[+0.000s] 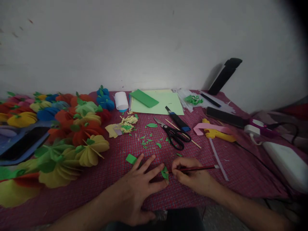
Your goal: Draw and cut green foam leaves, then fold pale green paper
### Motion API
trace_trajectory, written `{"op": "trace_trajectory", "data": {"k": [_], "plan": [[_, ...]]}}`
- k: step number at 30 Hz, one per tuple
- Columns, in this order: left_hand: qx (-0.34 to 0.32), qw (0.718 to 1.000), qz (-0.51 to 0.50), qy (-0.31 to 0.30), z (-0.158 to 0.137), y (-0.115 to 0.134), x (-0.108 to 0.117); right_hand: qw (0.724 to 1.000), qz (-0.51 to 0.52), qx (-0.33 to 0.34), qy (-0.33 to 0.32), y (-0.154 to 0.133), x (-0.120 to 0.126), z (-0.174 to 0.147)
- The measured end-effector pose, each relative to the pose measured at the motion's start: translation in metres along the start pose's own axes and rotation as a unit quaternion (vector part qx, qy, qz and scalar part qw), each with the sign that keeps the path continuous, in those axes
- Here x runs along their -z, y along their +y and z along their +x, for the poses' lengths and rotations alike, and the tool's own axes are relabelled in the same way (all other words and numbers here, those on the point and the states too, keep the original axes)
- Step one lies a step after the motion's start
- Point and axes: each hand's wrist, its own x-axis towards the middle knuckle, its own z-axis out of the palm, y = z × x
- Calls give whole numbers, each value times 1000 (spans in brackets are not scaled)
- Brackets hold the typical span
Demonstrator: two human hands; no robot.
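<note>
My left hand (141,183) lies palm down on the cloth with its fingers spread. Its index finger and thumb rest against a small green paper leaf (165,173). In my right hand (190,175) a red-and-black pencil (202,168) is pinched, its tip at the leaf's right edge. Just beyond my left fingertips is a small green paper rectangle (131,158), partly covered. Black-handled scissors (174,134) lie with blades apart farther back, beside a blue-and-black utility knife (178,118) and a thin wooden stick (196,142). Another cut leaf (151,125) lies among green scraps (145,141).
Folded paper fruits (89,128) crowd the left side, near a phone (24,142). A white roll (121,101) and paper sheets (156,106) are at the back. At right are a yellow glue gun (220,134) with its cord, pink ribbon (199,127) and a white box (286,163).
</note>
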Motion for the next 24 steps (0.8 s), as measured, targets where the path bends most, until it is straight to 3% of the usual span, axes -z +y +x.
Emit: {"op": "trace_trajectory", "data": {"k": [9, 15, 24], "plan": [[8, 1000, 5, -15, 1, 2, 3, 1000, -14, 6, -10, 1, 1, -1], [10, 1000, 10, -21, 1, 1, 2, 997, 64, -54, 4, 2, 3, -3], [-1, 1000, 10, -10, 0, 0, 0, 1000, -8, 14, -6, -3, 3, 0]]}}
